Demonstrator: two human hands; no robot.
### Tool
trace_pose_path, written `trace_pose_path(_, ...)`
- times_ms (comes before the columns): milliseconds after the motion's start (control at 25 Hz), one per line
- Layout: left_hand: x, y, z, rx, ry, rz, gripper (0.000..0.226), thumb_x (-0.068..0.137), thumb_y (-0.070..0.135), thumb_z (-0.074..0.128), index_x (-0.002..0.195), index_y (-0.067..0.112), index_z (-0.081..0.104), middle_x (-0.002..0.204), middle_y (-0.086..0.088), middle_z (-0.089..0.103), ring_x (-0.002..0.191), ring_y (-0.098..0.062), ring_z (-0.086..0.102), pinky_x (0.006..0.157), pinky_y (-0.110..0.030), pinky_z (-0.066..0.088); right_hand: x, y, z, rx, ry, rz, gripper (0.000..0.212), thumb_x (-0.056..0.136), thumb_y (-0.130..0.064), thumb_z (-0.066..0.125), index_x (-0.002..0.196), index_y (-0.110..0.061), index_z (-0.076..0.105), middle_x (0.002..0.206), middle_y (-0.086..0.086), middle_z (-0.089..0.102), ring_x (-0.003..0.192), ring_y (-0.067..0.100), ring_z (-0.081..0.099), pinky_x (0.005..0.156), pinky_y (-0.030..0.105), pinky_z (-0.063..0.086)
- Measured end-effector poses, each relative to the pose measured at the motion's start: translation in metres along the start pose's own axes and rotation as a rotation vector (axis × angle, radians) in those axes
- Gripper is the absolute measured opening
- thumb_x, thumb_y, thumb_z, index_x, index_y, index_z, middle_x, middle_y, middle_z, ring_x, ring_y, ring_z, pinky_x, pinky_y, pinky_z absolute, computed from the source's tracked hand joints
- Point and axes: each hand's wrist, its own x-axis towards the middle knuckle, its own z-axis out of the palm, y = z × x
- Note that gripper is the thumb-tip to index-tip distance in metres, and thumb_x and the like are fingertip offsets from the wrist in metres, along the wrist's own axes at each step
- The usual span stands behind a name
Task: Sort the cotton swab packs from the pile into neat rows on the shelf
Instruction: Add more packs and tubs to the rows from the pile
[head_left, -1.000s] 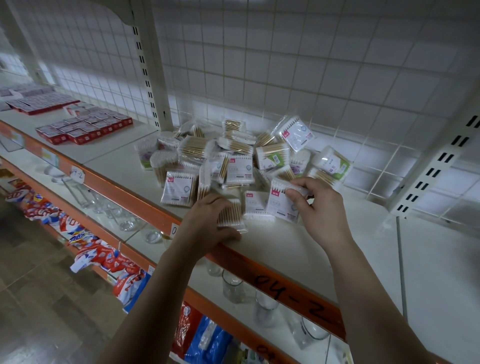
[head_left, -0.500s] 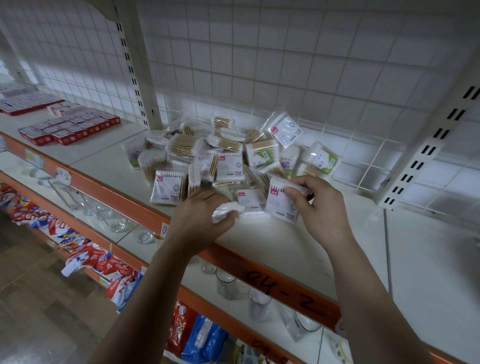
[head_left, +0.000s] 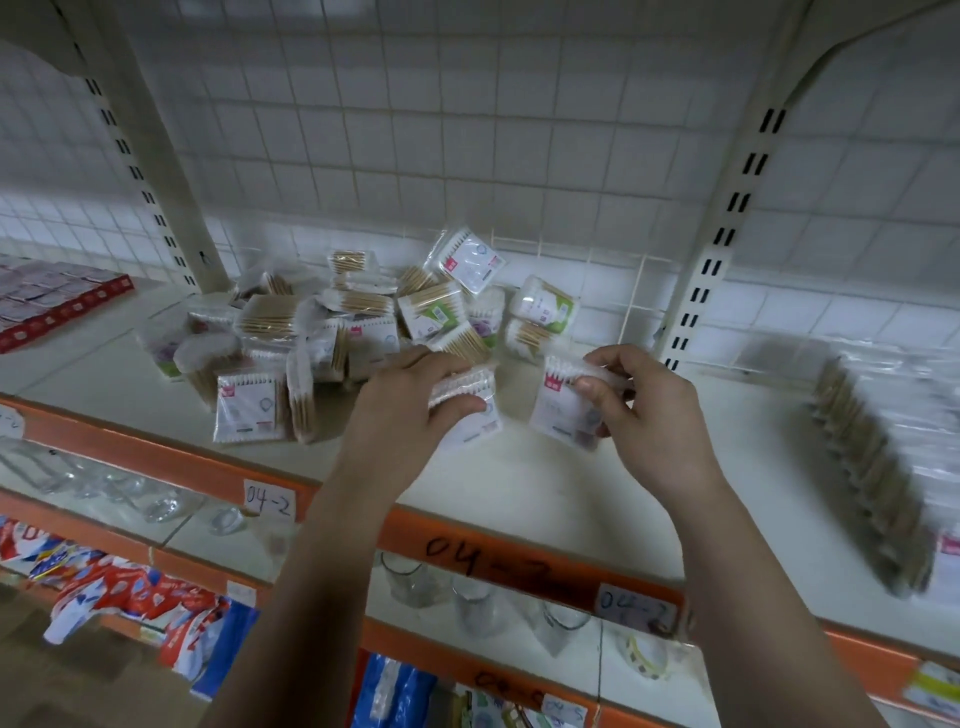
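A loose pile of cotton swab packs (head_left: 358, 322) lies at the back of the white shelf (head_left: 519, 483). My left hand (head_left: 410, 410) grips one flat white pack (head_left: 470, 402) just above the shelf, in front of the pile. Beside it, my right hand (head_left: 639, 415) pinches another white pack with a red label (head_left: 563, 415) by its top edge. Both held packs are upright and close together. A blurred row of packs standing on edge (head_left: 872, 478) runs along the shelf at the right.
A slotted upright post (head_left: 727, 218) stands behind my right hand, another (head_left: 150, 171) left of the pile. Red-edged boxes (head_left: 47, 306) sit far left. The orange shelf edge (head_left: 467, 556) carries "04-2" labels. Glass cups (head_left: 467, 597) and red-blue packets (head_left: 130, 597) fill lower shelves.
The view swung right, showing the row of packs. My left hand lifted a white pack from the pile's front. My right hand carried its pack a little to the right.
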Motion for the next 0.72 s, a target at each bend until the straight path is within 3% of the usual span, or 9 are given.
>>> trace_pose_path(120, 0.002, 0.032, 0.026, -0.080, -0.022, 0.040, 0.036, 0.081, 0.043, 0.068, 0.105, 0.016, 0.068, 0.099, 0.003, 0.066, 0.088, -0.014, 0.061, 0.076, -0.026, 0.045, -0.014, 0.011, -0.037, -0.138, 0.067, 0.028, 0.017, 0.090, -0.027, 0.060, 0.106, -0.021, 0.062, 0.088, -0.003, 0.064, 0.073, 0.018, 0.058, 0.061, 0.012, 0.040)
trace_pose_path(280, -0.001, 0.084, 0.053, -0.094, -0.065, 0.128, 0.042, 0.081, 0.053, 0.057, 0.105, 0.019, 0.067, 0.099, 0.008, 0.064, 0.086, -0.009, 0.058, 0.075, -0.024, 0.045, -0.041, 0.027, -0.092, -0.154, 0.152, 0.130, 0.018, 0.089, -0.031, 0.060, 0.102, -0.018, 0.061, 0.080, -0.002, 0.066, 0.071, 0.018, 0.063, 0.058, 0.020, 0.043)
trace_pose_path(440, -0.008, 0.148, 0.077, -0.157, -0.056, 0.154, 0.029, 0.083, 0.043, 0.066, 0.102, 0.020, 0.068, 0.093, 0.011, 0.062, 0.080, -0.003, 0.054, 0.069, -0.005, 0.034, -0.075, 0.039, -0.153, -0.201, 0.206, 0.108, 0.029, 0.084, -0.033, 0.067, 0.108, -0.016, 0.063, 0.087, 0.001, 0.067, 0.074, 0.020, 0.063, 0.065, 0.027, 0.045)
trace_pose_path(560, -0.020, 0.204, 0.093, -0.236, -0.028, 0.170, 0.026, 0.083, 0.041, 0.064, 0.099, 0.022, 0.068, 0.092, 0.013, 0.062, 0.082, -0.002, 0.055, 0.070, -0.006, 0.035, -0.103, 0.050, -0.211, -0.223, 0.193, 0.072, 0.031, 0.082, -0.032, 0.070, 0.109, -0.018, 0.065, 0.097, 0.001, 0.066, 0.077, 0.017, 0.064, 0.071, 0.028, 0.048)
trace_pose_path(720, -0.044, 0.282, 0.119, -0.317, -0.018, 0.183, 0.017, 0.084, 0.031, 0.069, 0.098, 0.021, 0.068, 0.094, 0.011, 0.063, 0.085, -0.002, 0.056, 0.073, -0.013, 0.040, -0.144, 0.064, -0.291, -0.332, 0.257, 0.013, 0.024, 0.082, -0.037, 0.063, 0.096, -0.018, 0.065, 0.086, -0.002, 0.064, 0.077, 0.015, 0.058, 0.066, 0.025, 0.041)
